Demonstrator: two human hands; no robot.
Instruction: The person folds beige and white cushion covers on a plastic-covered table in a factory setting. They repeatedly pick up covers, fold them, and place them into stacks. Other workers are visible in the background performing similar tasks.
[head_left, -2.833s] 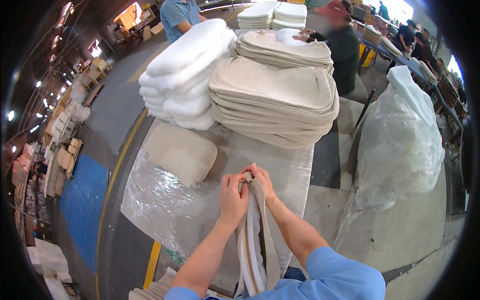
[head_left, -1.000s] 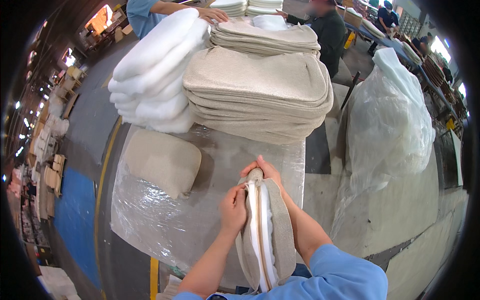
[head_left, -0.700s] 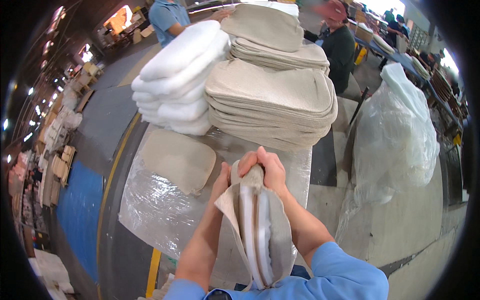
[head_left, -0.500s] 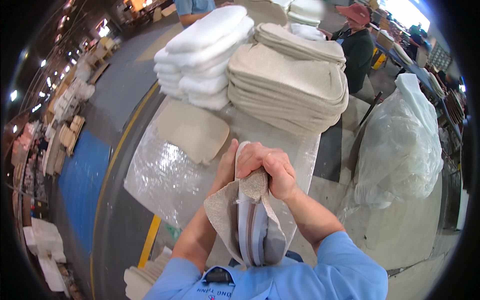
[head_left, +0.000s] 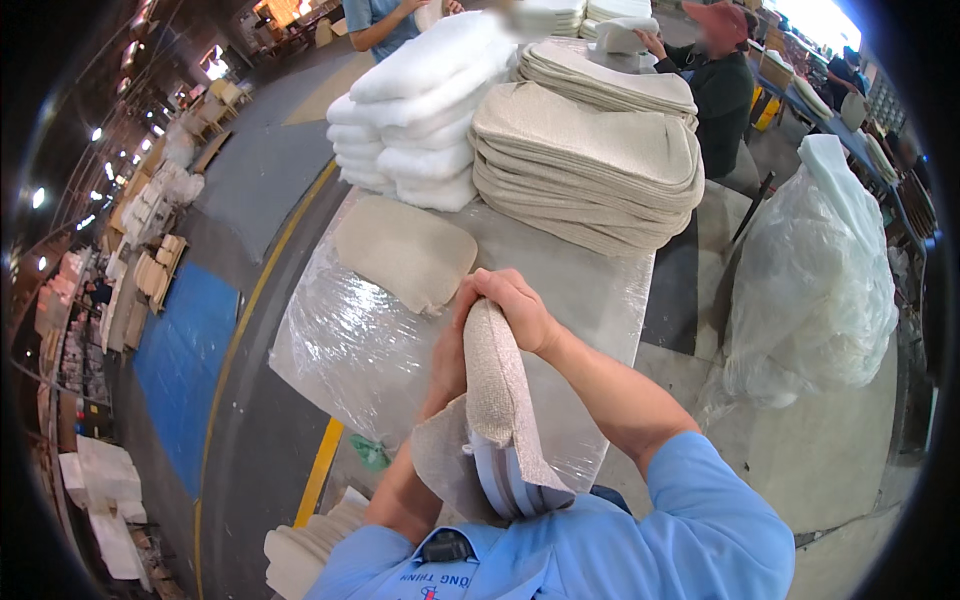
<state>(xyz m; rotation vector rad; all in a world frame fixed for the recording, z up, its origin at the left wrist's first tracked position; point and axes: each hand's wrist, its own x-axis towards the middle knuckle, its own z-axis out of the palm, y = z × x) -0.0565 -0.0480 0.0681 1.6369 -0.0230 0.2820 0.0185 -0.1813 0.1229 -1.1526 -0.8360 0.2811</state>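
Observation:
Close to my chest stands a beige fabric cushion cover, drawn over the far end of a padded core with pale and brownish-grey stripes along its edge. My right hand is closed over the far end of the cover. Pressed along its left side is my left hand, its fingertips near the right hand's and partly hidden. The cover's near flaps hang apart, leaving the striped core bare. A flat beige fabric piece lies on the plastic-wrapped table just beyond my left hand.
White padding and beige covers stand stacked at the table's far side. A large clear plastic bag stands on the right. More beige pieces sit at lower left. Two people, one in a red cap, work beyond the stacks.
The cover has been drawn farther down over the core, hiding its upper part. My right hand has shifted to the far tip, and both hands now meet there.

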